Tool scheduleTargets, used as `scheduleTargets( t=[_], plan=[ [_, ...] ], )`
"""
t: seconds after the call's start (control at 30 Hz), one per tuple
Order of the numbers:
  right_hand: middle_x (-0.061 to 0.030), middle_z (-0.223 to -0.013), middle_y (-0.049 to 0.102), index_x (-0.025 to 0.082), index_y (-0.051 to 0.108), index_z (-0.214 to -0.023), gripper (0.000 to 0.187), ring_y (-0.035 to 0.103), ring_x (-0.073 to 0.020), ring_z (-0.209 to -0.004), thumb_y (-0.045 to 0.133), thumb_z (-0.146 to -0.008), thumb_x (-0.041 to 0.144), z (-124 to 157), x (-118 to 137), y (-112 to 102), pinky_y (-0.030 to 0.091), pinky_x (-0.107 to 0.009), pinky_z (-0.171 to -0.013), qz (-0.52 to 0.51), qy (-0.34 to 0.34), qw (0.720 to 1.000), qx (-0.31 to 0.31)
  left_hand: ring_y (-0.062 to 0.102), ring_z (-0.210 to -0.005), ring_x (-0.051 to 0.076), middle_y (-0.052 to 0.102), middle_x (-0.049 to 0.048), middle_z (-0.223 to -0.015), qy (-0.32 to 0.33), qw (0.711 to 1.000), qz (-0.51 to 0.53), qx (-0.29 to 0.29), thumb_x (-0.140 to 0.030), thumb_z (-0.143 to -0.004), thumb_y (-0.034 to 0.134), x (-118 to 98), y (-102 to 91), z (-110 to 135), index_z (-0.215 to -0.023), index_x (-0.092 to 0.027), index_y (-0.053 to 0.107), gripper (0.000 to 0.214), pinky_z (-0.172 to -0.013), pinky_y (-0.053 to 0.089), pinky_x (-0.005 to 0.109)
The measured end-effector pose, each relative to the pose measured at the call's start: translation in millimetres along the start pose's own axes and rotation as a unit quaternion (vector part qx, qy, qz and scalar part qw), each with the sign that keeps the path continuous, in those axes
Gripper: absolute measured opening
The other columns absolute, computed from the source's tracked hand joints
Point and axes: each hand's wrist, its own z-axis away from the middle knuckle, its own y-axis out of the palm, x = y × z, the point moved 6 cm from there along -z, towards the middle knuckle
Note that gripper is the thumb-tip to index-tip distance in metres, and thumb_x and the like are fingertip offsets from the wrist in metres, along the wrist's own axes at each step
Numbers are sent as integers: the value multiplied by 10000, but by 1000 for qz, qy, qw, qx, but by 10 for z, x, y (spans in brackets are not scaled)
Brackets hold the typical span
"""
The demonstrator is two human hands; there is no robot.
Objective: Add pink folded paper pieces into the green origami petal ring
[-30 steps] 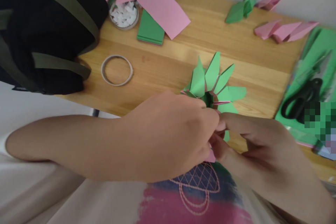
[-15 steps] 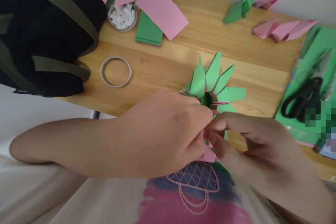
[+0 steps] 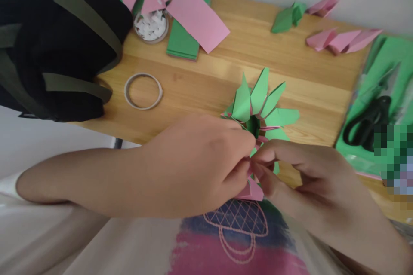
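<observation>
A folded paper flower (image 3: pixel 274 117) with green pointed petals and pink parts around a round opening lies at the table's near edge. My left hand (image 3: pixel 206 163) covers its near left side, fingers curled around it. From the right, my right hand (image 3: pixel 290 172) pinches the near side of the flower with thumb and index finger, close against the left fingertips. A pink folded piece (image 3: pixel 253 190) sticks out below my fingers. Exactly what lies between the fingertips is hidden.
A black bag (image 3: pixel 64 47) stands at left beside a tape roll (image 3: pixel 143 91). Behind are a dish of white bits (image 3: pixel 151 26), a pink paper sheet (image 3: pixel 200 17), green papers (image 3: pixel 183 42) and folded pink pieces (image 3: pixel 343 42). Black scissors (image 3: pixel 371 116) lie at right.
The camera view has shifted slightly, so the table things sit a little lower. Both hands keep their hold on the flower, with only tiny finger movement.
</observation>
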Motion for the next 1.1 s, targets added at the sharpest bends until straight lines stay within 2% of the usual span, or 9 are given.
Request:
scheduleTargets(
  t=[0.57, 0.7, 0.8, 0.83, 0.9, 0.93, 1.0, 1.1],
  plan=[
    [76, -567, 567, 216, 557, -646, 189, 491, -59, -503, 551, -809, 119, -35, 6, 14, 369, -184, -473, 13, 4, 1000, -4, 458, -531, 112, 559, -13, -623, -4, 1000, 11, -10, -189, -859, 489, 22, -2, 4, -678, -197, 557, 194, -499, 284, 292],
    [77, -557, 543, 211, 542, -636, 178, 490, -65, -517, 547, -799, 141, -49, -42, 17, 370, -177, -486, 2, 20, 1000, 8, 452, -524, 100, 554, -30, -594, -14, 999, 36, -18, -160, -834, 504, 85, -64, 35, -690, -194, 571, 162, -519, 313, 271],
    [68, -547, 510, 203, 511, -613, 184, 483, -71, -512, 510, -786, 139, -68, -72, 36, 355, -179, -472, 1, 39, 999, 18, 447, -513, 80, 549, -49, -581, -49, 998, 36, -36, -140, -814, 523, 183, -187, 134, -686, -191, 572, 147, -513, 324, 233],
    [65, -544, 504, 201, 502, -605, 184, 483, -74, -511, 497, -779, 141, -79, -78, 40, 351, -181, -469, 1, 44, 999, 18, 451, -513, 77, 556, -50, -585, -67, 996, 31, -51, -147, -816, 525, 249, -253, 179, -699, -194, 585, 139, -511, 328, 224],
    [58, -538, 499, 198, 489, -592, 179, 476, -78, -508, 484, -765, 152, -106, -77, 43, 344, -187, -467, 5, 49, 999, 16, 468, -521, 84, 587, -37, -614, -107, 987, 26, -121, -220, -836, 530, 451, -455, 274, -739, -199, 623, 136, -507, 342, 217],
    [56, -538, 499, 197, 482, -588, 175, 471, -80, -508, 479, -759, 155, -120, -74, 39, 340, -189, -468, 8, 51, 999, 13, 489, -531, 95, 611, -25, -629, -138, 978, 24, -156, -285, -841, 538, 602, -564, 317, -739, -198, 635, 166, -510, 356, 220],
    [54, -530, 484, 196, 466, -578, 175, 449, -79, -504, 471, -749, 158, -144, -62, 22, 319, -193, -464, 18, 48, 999, 4, 534, -579, 120, 658, -3, -685, -226, 940, 6, -254, -372, -817, 562, 986, -820, 402, -754, -193, 645, 207, -537, 387, 228],
    [54, -527, 467, 191, 458, -577, 178, 425, -78, -509, 469, -751, 157, -166, -45, -1, 299, -198, -469, 26, 46, 999, 0, 575, -663, 157, 690, 14, -749, -303, 899, -40, -315, -378, -750, 577, 1531, -1095, 375, -764, -185, 654, 208, -614, 414, 240]
  ],
)
